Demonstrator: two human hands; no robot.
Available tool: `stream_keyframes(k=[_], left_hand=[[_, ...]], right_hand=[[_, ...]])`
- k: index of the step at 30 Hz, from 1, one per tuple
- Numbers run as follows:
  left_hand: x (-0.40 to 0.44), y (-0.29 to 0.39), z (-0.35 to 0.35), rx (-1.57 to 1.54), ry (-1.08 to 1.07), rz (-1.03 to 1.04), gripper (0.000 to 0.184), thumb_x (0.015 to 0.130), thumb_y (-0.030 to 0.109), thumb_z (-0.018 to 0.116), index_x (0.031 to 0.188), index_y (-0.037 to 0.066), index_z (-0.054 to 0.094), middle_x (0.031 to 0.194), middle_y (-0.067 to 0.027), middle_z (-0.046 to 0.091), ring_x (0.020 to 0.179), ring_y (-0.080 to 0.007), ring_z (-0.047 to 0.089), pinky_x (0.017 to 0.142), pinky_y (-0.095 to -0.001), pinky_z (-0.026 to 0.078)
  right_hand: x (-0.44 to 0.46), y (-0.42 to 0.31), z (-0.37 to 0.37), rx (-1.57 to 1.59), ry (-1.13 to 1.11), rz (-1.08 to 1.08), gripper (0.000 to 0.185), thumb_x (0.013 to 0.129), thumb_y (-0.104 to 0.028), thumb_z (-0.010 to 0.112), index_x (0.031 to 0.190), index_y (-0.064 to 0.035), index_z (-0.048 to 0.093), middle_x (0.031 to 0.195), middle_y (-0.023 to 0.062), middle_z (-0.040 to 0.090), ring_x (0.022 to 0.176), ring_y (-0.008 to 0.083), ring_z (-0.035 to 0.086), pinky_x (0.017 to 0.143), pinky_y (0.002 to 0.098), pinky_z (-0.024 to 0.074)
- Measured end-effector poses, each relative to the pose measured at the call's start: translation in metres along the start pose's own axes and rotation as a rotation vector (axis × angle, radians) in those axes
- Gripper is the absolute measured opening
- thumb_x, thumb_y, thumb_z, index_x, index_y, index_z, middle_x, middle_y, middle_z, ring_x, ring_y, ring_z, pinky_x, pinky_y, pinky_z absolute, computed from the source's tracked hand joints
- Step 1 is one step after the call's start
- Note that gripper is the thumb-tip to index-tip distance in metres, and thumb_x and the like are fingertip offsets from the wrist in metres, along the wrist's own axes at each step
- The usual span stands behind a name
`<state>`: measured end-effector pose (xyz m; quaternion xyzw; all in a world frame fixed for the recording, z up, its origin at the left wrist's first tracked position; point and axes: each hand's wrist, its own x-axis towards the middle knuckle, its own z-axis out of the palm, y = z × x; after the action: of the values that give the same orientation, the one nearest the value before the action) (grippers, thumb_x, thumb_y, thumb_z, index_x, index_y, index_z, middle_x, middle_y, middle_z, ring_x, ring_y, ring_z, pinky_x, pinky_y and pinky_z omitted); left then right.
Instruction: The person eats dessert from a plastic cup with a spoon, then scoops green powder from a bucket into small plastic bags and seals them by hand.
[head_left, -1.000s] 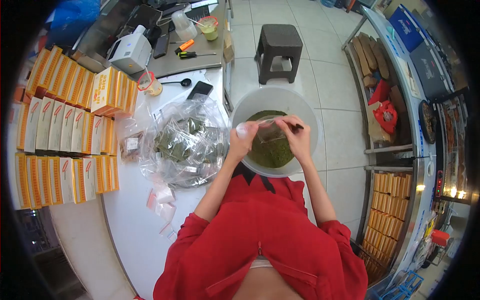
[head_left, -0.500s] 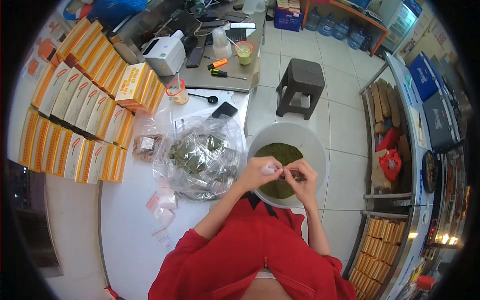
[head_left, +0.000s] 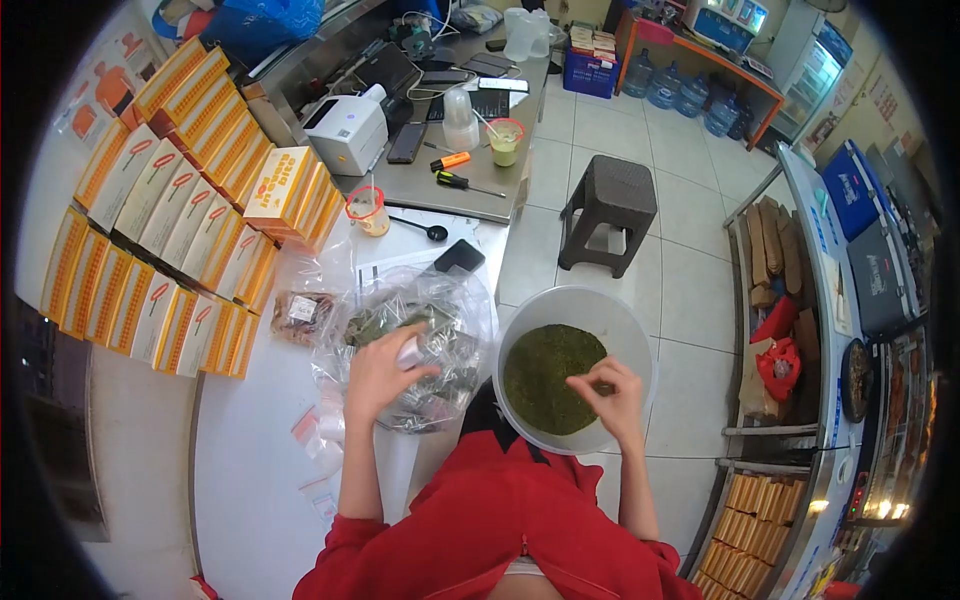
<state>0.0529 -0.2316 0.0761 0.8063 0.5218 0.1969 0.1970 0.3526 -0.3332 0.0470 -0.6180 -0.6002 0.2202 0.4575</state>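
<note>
My left hand (head_left: 382, 372) is over a large clear plastic bag (head_left: 455, 345) with dark green contents on the white table. A small whitish bundle (head_left: 410, 352), perhaps thin plastic, sits between its thumb and curled fingers. Over the right part of a white tub (head_left: 652, 372), my right hand (head_left: 614, 396) is closed in a pinch. Whatever those fingertips hold, if anything, is too small to make out. Green powdery or flaky material (head_left: 555, 375) lies in the tub below.
Stacked orange-and-white boxes (head_left: 180, 220) line the table's left side. Near the bag are a phone (head_left: 459, 256), a black spoon (head_left: 425, 231), a red-rimmed cup (head_left: 368, 212) and a brown packet (head_left: 303, 317). A dark stool (head_left: 610, 205) stands beyond the tub; shelving (head_left: 785, 430) is at right.
My hands, together over the tub before, have parted. The left one has moved left over the plastic bag with the whitish bundle; the right stays above the tub, slightly lower in view.
</note>
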Motion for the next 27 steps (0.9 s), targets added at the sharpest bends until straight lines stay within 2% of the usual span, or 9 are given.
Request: stream_keyframes(k=[3,7,10,13,18,20,22,26,27], left_hand=[[-0.011,-0.013,0.049,-0.098,0.296,0.030,0.062,0.069,0.025,0.074,0.121,0.005,0.047,0.103,-0.0085,0.062,0.083,-0.0220,0.062,0.071,-0.0292,0.049],[-0.019,0.040,0.093,-1.213,-0.034,-0.506,0.048,0.081,0.016,0.063,0.123,0.004,0.044,0.102,-0.0055,0.060,0.090,-0.0117,0.056,0.078,-0.0260,0.046],[-0.021,0.058,0.137,-1.564,-0.061,-0.431,0.042,0.082,0.015,0.062,0.119,0.003,0.047,0.101,-0.0046,0.059,0.082,-0.0091,0.056,0.070,-0.0221,0.047],[-0.010,0.063,0.143,-1.449,-0.011,-0.447,0.031,0.082,0.010,0.062,0.110,0.001,0.053,0.089,-0.0053,0.059,0.072,-0.0086,0.054,0.061,-0.0200,0.045],[0.008,0.058,0.156,-1.254,-0.072,-0.502,0.021,0.077,0.015,0.070,0.089,0.002,0.058,0.075,-0.0009,0.058,0.066,-0.0066,0.053,0.057,-0.0212,0.043],[0.015,0.054,0.159,-1.193,-0.065,-0.538,0.023,0.075,0.019,0.072,0.080,0.002,0.059,0.068,0.0003,0.056,0.062,-0.0058,0.051,0.056,-0.0223,0.042],[0.023,0.045,0.163,-0.978,0.027,-0.416,0.023,0.073,0.019,0.074,0.076,0.004,0.057,0.067,0.0006,0.055,0.061,-0.0061,0.050,0.057,-0.0233,0.043],[0.041,0.055,0.150,-1.184,-0.061,-0.356,0.023,0.072,0.019,0.075,0.079,0.003,0.060,0.070,-0.0029,0.059,0.061,-0.0108,0.055,0.059,-0.0262,0.045],[0.046,0.066,0.142,-1.095,-0.049,-0.165,0.022,0.071,0.016,0.075,0.081,0.002,0.061,0.072,-0.0038,0.061,0.063,-0.0101,0.056,0.059,-0.0248,0.045]], right_hand=[[-0.007,0.006,0.026,0.051,-0.063,0.056,0.019,0.068,-0.015,0.075,0.070,-0.0003,0.063,0.063,0.0044,0.052,0.056,0.0117,0.050,0.048,0.0249,0.0375],[-0.012,-0.021,0.064,0.220,-0.184,0.228,0.020,0.069,-0.015,0.075,0.072,-0.0005,0.062,0.070,0.0044,0.059,0.054,0.0098,0.052,0.049,0.0216,0.0400],[-0.011,-0.015,0.077,0.233,-0.124,0.245,0.019,0.069,-0.014,0.074,0.080,-0.0012,0.065,0.076,0.0046,0.064,0.059,0.0080,0.056,0.052,0.0199,0.0416],[-0.009,0.015,0.069,0.384,-0.080,0.430,0.020,0.071,-0.009,0.071,0.090,-0.0040,0.069,0.079,0.0060,0.066,0.066,0.0089,0.060,0.056,0.0214,0.0444],[0.011,0.026,0.053,0.372,0.008,0.331,0.014,0.075,0.001,0.066,0.089,0.0013,0.067,0.082,0.0100,0.066,0.069,0.0126,0.060,0.061,0.0220,0.0461],[0.021,0.021,0.047,0.527,0.030,0.592,0.020,0.073,0.002,0.067,0.093,0.0039,0.065,0.079,0.0108,0.065,0.066,0.0129,0.059,0.061,0.0233,0.0471],[0.028,0.028,0.040,0.543,0.073,0.604,0.024,0.072,0.002,0.069,0.095,0.0047,0.063,0.075,0.0104,0.065,0.065,0.0128,0.060,0.061,0.0237,0.0473],[0.038,0.029,0.036,0.455,0.264,0.565,0.022,0.068,0.002,0.072,0.088,0.0035,0.062,0.072,0.0084,0.065,0.064,0.0106,0.059,0.060,0.0214,0.0455],[0.037,0.026,0.040,0.460,0.234,0.518,0.022,0.067,0.002,0.073,0.086,0.0030,0.062,0.071,0.0073,0.064,0.064,0.0101,0.058,0.059,0.0209,0.0449]])
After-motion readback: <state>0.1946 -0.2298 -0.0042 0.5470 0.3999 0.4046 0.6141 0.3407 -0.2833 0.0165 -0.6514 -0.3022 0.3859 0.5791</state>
